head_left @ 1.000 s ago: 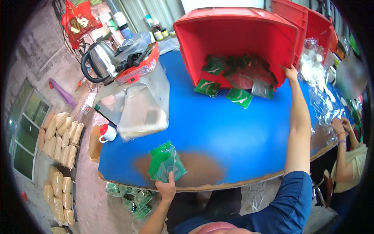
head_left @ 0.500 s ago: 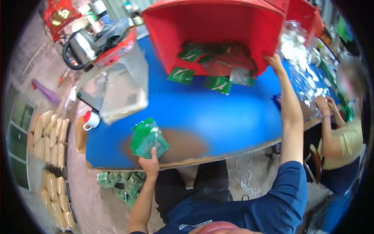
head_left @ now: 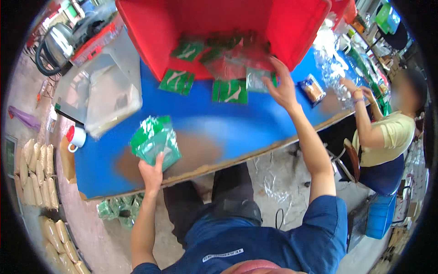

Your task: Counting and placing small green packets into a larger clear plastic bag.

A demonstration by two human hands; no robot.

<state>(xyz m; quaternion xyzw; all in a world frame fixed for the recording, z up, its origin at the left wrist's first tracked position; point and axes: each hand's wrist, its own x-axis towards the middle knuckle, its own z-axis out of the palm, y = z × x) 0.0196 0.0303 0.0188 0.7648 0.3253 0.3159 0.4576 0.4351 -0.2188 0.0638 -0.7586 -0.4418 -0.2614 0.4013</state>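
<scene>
A fan of green and clear plastic packets [head_left: 157, 141] is gripped in my left hand [head_left: 151, 176], thumb on top, over the near left part of the table. On its side lies a big red bin [head_left: 219, 18], its mouth facing me, with several green packets spilling over its lower lip. One green packet [head_left: 177, 82] and another green packet [head_left: 230, 92] rest on the blue tabletop there. My right hand [head_left: 285, 91] is at the bin's right side, fingers apart, beside a clear packet [head_left: 257, 80]. Whether its fingertips touch that packet is unclear.
On the blue table [head_left: 200, 109] stand a clear plastic tub [head_left: 114, 98] and a red-and-white mug [head_left: 76, 137] at left. A kettle [head_left: 57, 48] is behind them. A brown-and-blue packet [head_left: 312, 90] lies right, near a co-worker [head_left: 383, 132] handling clear plastic. Green packets [head_left: 121, 208] are piled below the table's edge.
My right hand has let go of the bin's right rim and come down and inward to its mouth. My left hand still holds the packets. The whole view has shifted.
</scene>
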